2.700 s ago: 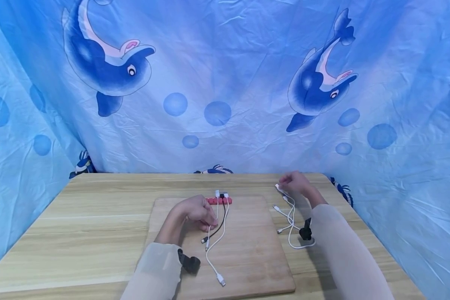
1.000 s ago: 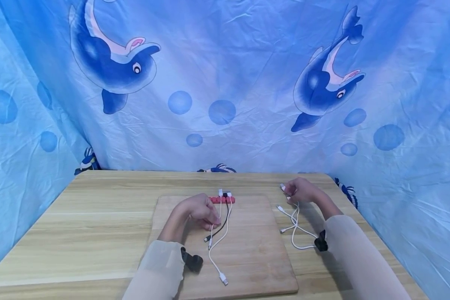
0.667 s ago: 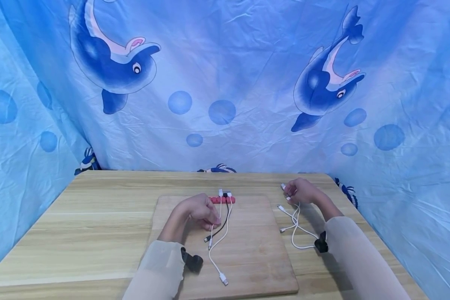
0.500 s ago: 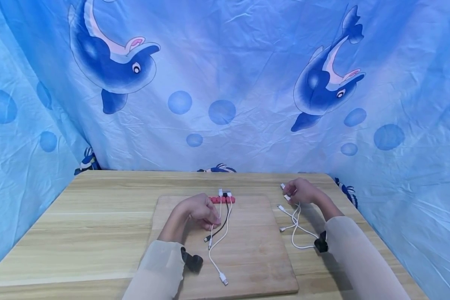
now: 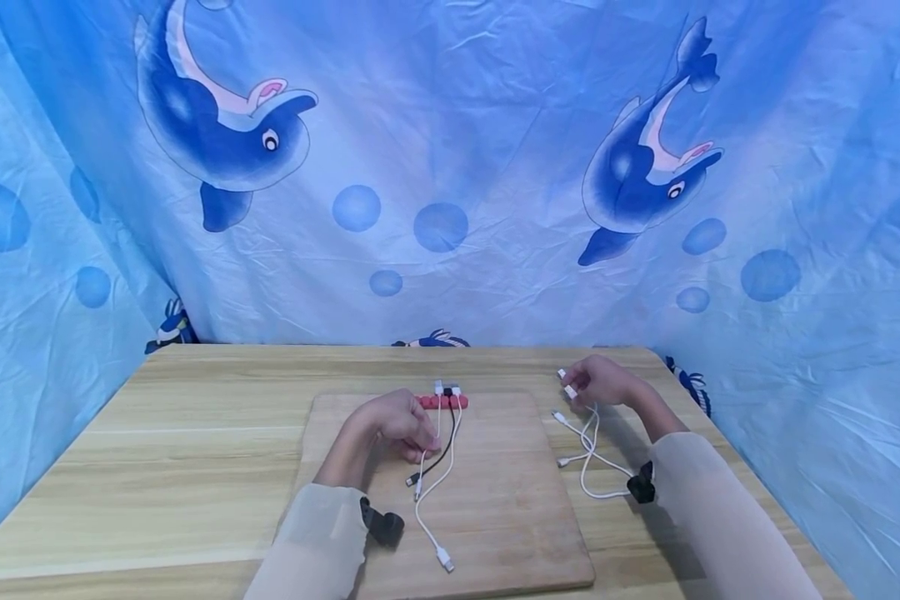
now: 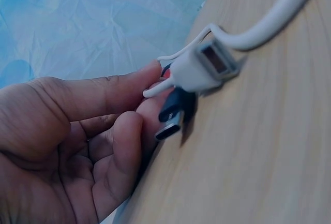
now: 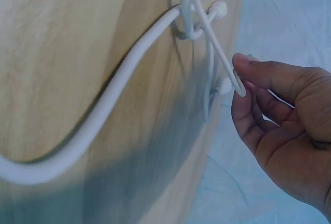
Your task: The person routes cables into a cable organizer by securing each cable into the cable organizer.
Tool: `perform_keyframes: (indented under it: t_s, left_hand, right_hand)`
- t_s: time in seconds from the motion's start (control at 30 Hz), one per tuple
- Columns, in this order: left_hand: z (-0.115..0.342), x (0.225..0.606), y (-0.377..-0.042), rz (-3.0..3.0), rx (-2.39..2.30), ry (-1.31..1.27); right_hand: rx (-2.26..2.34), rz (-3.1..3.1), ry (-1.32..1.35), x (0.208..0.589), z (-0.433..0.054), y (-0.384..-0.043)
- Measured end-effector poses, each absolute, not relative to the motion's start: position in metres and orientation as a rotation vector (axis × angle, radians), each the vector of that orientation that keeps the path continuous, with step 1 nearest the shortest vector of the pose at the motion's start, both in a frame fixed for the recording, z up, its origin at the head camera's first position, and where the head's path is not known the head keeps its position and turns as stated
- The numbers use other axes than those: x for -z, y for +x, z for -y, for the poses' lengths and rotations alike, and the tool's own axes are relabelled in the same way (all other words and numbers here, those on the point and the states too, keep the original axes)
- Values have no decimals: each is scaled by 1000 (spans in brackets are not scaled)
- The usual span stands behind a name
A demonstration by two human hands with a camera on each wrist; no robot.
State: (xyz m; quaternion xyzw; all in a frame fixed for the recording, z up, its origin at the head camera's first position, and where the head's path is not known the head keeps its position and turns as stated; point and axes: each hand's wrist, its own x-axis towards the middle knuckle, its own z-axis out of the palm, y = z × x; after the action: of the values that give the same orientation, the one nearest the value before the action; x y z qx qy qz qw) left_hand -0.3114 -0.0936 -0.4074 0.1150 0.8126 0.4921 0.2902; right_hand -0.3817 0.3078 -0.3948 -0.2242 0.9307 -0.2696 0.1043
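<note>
My left hand (image 5: 401, 421) pinches a thin white charging cable (image 6: 158, 88) between thumb and forefinger, over a wooden board. Its small white plug (image 6: 192, 71) points out past the fingers. That cable runs up to a red cable holder (image 5: 426, 402), where a black cable (image 5: 412, 481) and a second white cable (image 5: 444, 558) are also seated. To the right of the board, my right hand (image 5: 603, 382) pinches another white cable (image 7: 241, 88) just behind its white plug (image 5: 571, 392). Part of the holder is hidden behind the left hand.
The wooden board (image 5: 517, 517) lies on the wood-grain table (image 5: 157, 467). Below the right hand, white cables (image 5: 590, 450) cross each other on the table, with several plugs showing. A blue curtain (image 5: 495, 283) with dolphins hangs right behind the table.
Since the earliest frame my right hand has taken hold of a white cable and turned its plug outward at the fingertips. My left hand keeps its pinch with hardly any movement.
</note>
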Motion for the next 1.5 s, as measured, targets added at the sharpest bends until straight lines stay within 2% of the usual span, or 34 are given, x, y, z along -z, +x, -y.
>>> perform_keyframes:
  t_s: [0.2, 0.6, 0.8, 1.5]
  left_hand:
    - [92, 406, -310, -2190, -1311, 297]
    - [91, 401, -308, -2318, -1220, 312]
    - [92, 400, -306, -2340, -1200, 342]
    - [99, 390, -311, -2485, -1289, 373]
  right_hand:
    - [822, -2776, -773, 389, -307, -380]
    - [982, -2780, -763, 375, -297, -376]
    - [1108, -2770, -665, 367, -292, -372]
    - [1355, -2758, -679, 317, -263, -354]
